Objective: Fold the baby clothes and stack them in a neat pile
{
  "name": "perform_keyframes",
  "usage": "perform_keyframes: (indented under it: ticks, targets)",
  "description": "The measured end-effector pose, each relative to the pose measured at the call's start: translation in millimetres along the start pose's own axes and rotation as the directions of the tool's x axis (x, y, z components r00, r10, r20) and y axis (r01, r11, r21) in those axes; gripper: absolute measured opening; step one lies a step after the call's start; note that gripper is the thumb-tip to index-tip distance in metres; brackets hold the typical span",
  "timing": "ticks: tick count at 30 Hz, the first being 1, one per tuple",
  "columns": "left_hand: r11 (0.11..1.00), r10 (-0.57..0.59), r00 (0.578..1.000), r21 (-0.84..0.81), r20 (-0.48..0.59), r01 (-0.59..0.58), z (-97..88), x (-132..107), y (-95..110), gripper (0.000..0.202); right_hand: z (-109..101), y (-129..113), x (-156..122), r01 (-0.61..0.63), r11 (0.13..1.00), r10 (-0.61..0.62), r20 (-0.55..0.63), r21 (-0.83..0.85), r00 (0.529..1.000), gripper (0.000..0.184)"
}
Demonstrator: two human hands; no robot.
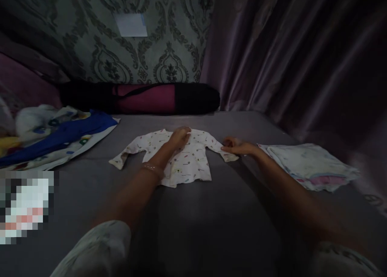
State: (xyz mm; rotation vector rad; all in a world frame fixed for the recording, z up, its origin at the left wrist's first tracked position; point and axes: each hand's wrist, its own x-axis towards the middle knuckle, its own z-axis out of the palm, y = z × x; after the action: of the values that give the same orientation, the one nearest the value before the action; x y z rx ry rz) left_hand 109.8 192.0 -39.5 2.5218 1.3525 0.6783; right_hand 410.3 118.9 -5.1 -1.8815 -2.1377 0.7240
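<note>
A small white long-sleeved baby shirt [192, 160] with a scattered little print lies spread out on the grey bed sheet [193, 228], both sleeves out to the sides. My left hand [180, 137] rests on its upper middle by the neckline, fingers laid over the cloth; the fingertips are partly hidden. At the right sleeve, close to the cuff, my right hand [237, 145] has its thumb and fingers bent together on the fabric in a pinch. The left sleeve lies untouched, its cuff angled downward.
Folded light cloths [308, 162] are stacked at the right. A blue and white printed cloth [84, 130] and a white plush toy [34, 121] lie at the left. A black and magenta bolster-shaped bag [145, 98] runs along the patterned wall, beside purple curtains [256, 47].
</note>
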Motion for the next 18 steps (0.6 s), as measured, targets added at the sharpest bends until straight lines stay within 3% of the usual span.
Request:
perform_keyframes:
  ticks: [3,6,9,15,18]
  targets:
    - [0.994,0.088,0.996,-0.065,0.019,-0.086,26.4,11,20,0.034,10,1,-16,0.047,0.999,-0.048,0.08,0.009,0.996,0.06]
    - [0.991,0.098,0.995,-0.091,-0.022,-0.1,47.7,12,33,0.037,20,-2,-17,0.04,0.997,-0.041,-0.014,-0.071,0.999,0.053]
    - [0.997,0.051,0.998,-0.055,-0.041,-0.053,61.3,8,37,0.041,23,-8,-15,0.022,0.992,-0.026,-0.031,-0.126,0.999,0.055]
    - [1.0,0.022,1.0,0.006,-0.005,-0.022,65.8,4,34,0.047,9,-21,-16,0.011,0.968,0.016,0.102,-0.252,0.995,0.064]
    - [1.0,0.006,1.0,0.014,0.001,-0.006,63.3,4,35,0.049,6,-26,-21,-0.015,0.917,0.025,0.021,-0.4,0.999,0.05]
